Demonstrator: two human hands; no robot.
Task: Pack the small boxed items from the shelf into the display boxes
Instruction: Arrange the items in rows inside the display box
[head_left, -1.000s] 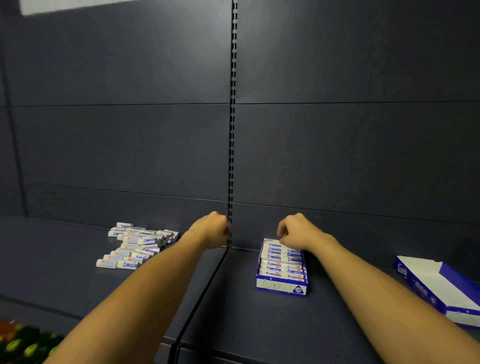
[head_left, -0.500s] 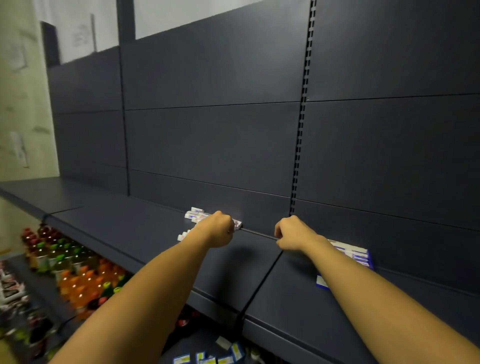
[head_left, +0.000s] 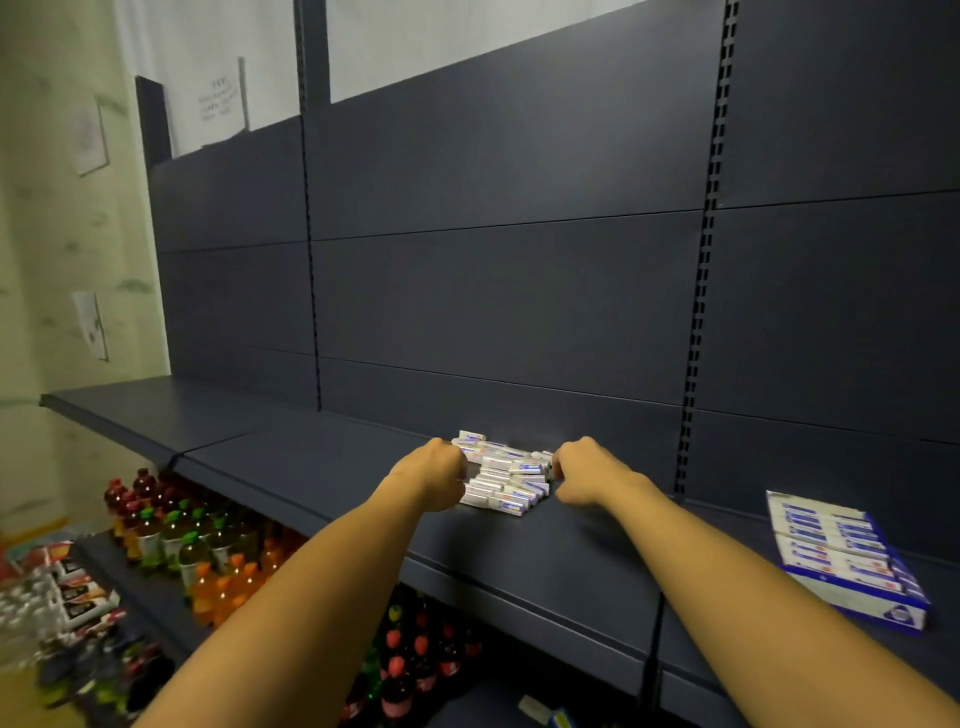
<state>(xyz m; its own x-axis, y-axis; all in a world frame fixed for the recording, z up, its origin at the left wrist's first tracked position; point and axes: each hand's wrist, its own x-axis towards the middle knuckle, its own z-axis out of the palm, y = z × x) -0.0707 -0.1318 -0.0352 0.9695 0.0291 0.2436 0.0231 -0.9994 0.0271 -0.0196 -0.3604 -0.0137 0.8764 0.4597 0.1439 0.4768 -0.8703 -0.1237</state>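
Flanking the pile of small boxes (head_left: 501, 480), left hand (head_left: 434, 475) and right hand (head_left: 584, 475) show curled fingers; grip unclear.

I see a matt dark metal shelf (head_left: 519, 561), glossy printed-card small boxes (head_left: 501, 480), and a smooth cardboard display box (head_left: 852, 566).

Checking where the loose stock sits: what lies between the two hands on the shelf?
In the head view, the pile of small boxes lies between the left hand and the right hand, one hand at each side of it on the shelf.
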